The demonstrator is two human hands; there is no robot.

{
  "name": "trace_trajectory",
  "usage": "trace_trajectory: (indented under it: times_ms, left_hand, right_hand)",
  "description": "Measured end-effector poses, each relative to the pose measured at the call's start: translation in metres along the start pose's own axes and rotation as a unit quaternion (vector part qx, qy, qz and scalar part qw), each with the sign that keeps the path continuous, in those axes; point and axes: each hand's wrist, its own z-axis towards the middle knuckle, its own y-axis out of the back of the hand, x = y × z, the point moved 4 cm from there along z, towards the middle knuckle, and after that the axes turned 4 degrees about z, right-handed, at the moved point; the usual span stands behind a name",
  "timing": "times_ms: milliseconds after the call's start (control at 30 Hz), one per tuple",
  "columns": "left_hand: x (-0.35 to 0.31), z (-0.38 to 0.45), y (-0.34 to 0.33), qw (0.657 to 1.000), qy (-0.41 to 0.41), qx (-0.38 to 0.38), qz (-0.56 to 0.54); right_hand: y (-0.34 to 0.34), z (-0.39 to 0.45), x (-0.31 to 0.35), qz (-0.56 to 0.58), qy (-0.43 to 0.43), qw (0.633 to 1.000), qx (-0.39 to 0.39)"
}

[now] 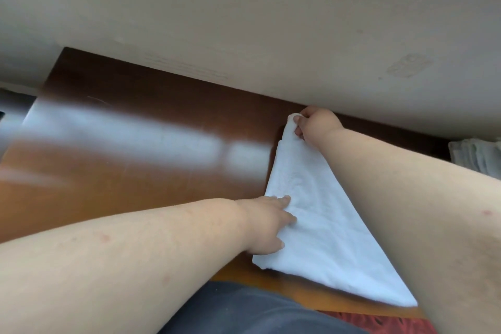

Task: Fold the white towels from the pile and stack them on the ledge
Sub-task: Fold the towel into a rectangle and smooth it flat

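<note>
Near corner: the white towel (320, 228) lies on the brown tabletop (151, 171), its closest corner almost at the front edge, low on the right.
Left hand (267, 228): nearer of the two, fingers straight and relaxed, pressing flat on the towel's left edge; nothing is pinched here, it only pins the cloth down.
Long axis: the towel runs from that near right corner away and slightly leftward, narrowing to a point by the wall (271, 22).
Right hand (314, 123): far end, fingers and thumb curled round the towel's far tip, bunching it; this is the only real grip on the cloth.
Towel from the grip: nearly all of it lies on the near side of the right hand, fanning back toward the body.
Judgement: the fold looks to turn on that far tip, which would come back along the long axis while the left hand anchors.
Far right: a pale stack of what may be folded towels (477, 157) against the wall, blurred.
</note>
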Motion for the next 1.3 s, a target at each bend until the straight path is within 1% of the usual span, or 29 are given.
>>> trace_trajectory:
  times_ms: [67, 100, 133, 200, 233, 267, 400, 567, 733, 833, 867, 967, 1067, 1133, 1167, 1200, 1233, 1300]
  left_hand:
    - [0.0, 0.003, -0.001, 1.0, 0.001, -0.005, 0.004]
    - [0.0, 0.004, 0.0, 1.0, 0.004, -0.012, 0.003]
    - [0.001, 0.005, 0.001, 1.0, 0.007, -0.021, -0.001]
    - [0.002, 0.006, 0.001, 0.999, 0.014, -0.035, -0.009]
    - [0.001, 0.006, 0.001, 0.999, 0.017, -0.039, -0.01]
    - [-0.001, 0.006, 0.001, 0.999, 0.021, -0.041, -0.009]
    - [-0.008, 0.005, -0.001, 0.999, 0.042, -0.03, 0.006]
    - [-0.015, 0.002, -0.01, 0.998, 0.057, -0.003, 0.024]
    - [-0.018, 0.005, -0.013, 0.996, 0.07, 0.012, 0.044]
    - [-0.018, 0.005, -0.014, 0.997, 0.072, 0.011, 0.038]
    - [-0.018, 0.006, -0.014, 0.997, 0.072, 0.011, 0.037]
    - [-0.018, 0.008, -0.015, 0.996, 0.074, 0.014, 0.04]
    - [-0.017, 0.009, -0.017, 0.996, 0.072, 0.011, 0.042]
    - [-0.015, 0.01, -0.012, 0.997, 0.069, -0.034, 0.001]
    - [-0.011, 0.01, -0.006, 0.993, 0.075, -0.082, -0.041]
    - [-0.007, 0.01, 0.002, 0.981, 0.094, -0.141, -0.096]
    - [0.0, 0.01, 0.012, 0.961, 0.123, -0.197, -0.151]
    - [0.015, 0.012, 0.034, 0.921, 0.167, -0.279, -0.215]
  right_hand:
    - [-0.001, 0.001, -0.008, 0.068, 0.008, 0.997, -0.019]
    - [-0.003, 0.0, -0.011, 0.087, 0.019, 0.996, -0.02]
    - [-0.005, -0.002, -0.012, 0.08, 0.036, 0.996, -0.014]
    - [-0.008, -0.003, -0.012, -0.039, 0.086, 0.996, 0.009]
    - [-0.008, -0.005, -0.012, -0.099, 0.107, 0.989, 0.009]
    - [-0.007, -0.007, -0.011, -0.136, 0.116, 0.984, 0.01]
    - [0.001, -0.007, 0.003, -0.21, 0.107, 0.971, 0.044]
    - [0.009, -0.005, 0.039, -0.296, 0.144, 0.943, 0.051]
    - [0.001, -0.004, 0.035, -0.346, 0.162, 0.922, 0.066]
    - [-0.001, -0.002, 0.031, -0.349, 0.159, 0.92, 0.077]
    - [0.001, 0.001, 0.032, -0.34, 0.166, 0.923, 0.069]
    - [0.005, 0.01, 0.031, -0.251, 0.173, 0.952, 0.039]
    - [0.004, 0.013, 0.014, -0.156, 0.145, 0.977, 0.02]
    - [0.007, 0.009, -0.001, -0.059, 0.144, 0.988, -0.015]
    - [0.009, 0.005, -0.009, -0.019, 0.153, 0.987, -0.039]
    - [0.009, 0.0, -0.018, -0.004, 0.165, 0.985, -0.056]
    - [0.007, -0.007, -0.03, -0.01, 0.171, 0.984, -0.054]
    - [-0.004, -0.017, -0.051, -0.035, 0.165, 0.986, -0.009]
